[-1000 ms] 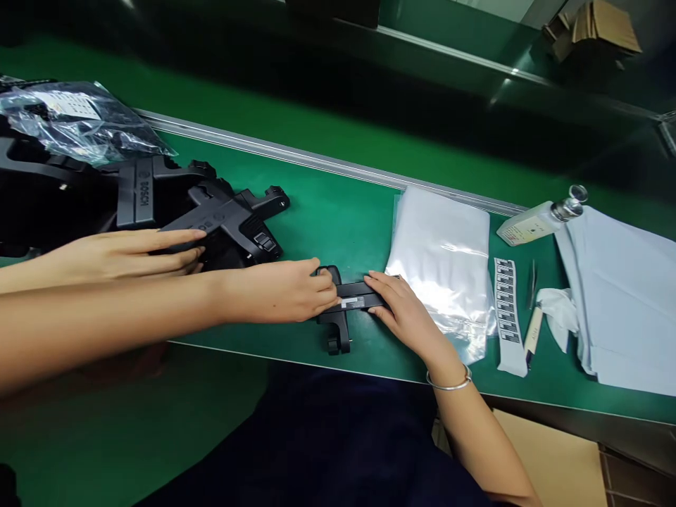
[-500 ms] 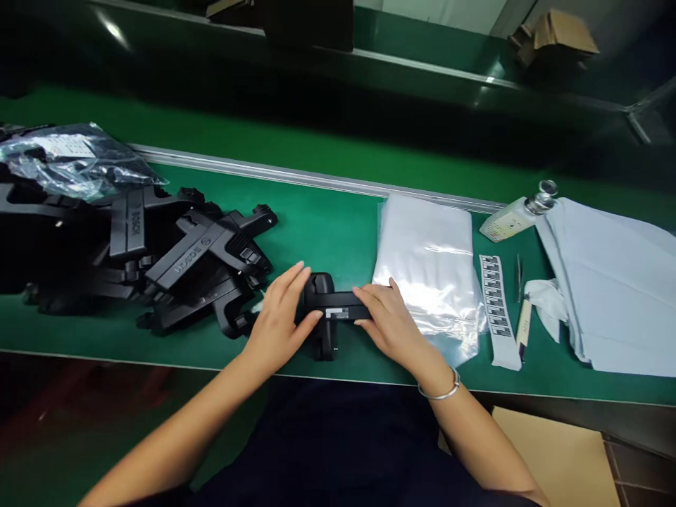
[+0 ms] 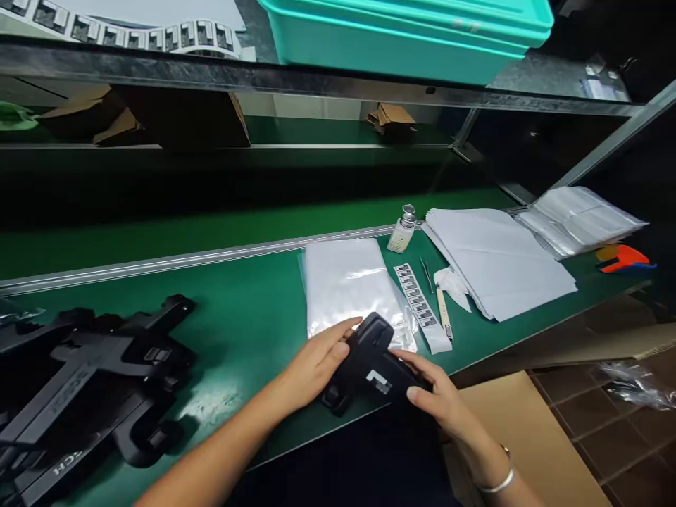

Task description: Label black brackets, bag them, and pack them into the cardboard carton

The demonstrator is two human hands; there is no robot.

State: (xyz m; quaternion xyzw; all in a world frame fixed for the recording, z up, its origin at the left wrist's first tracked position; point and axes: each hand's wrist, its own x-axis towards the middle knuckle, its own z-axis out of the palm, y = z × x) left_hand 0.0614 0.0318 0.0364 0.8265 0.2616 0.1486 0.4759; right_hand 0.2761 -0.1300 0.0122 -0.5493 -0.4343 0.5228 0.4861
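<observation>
Both my hands hold one black plastic part (image 3: 370,362) with a small white label, lifted at the near edge of the green table (image 3: 248,310). My left hand (image 3: 317,362) grips its left end, fingers curled on it. My right hand (image 3: 441,398), with a bangle at the wrist, closes on its right end. A pile of similar black parts (image 3: 89,380) lies at the left. A stack of clear plastic bags (image 3: 351,285) sits just beyond the held part.
A strip of printed labels (image 3: 420,304), tweezers and a pen (image 3: 442,310), a small bottle (image 3: 402,229), white sheets (image 3: 493,257) and more bags (image 3: 578,215) lie to the right. A teal bin (image 3: 401,32) stands on the shelf above. A cardboard box (image 3: 528,443) is below right.
I lifted the black part off the table toward me and tilted it. My view swung up and right. Another person's arm, seen a second ago at the left, is gone.
</observation>
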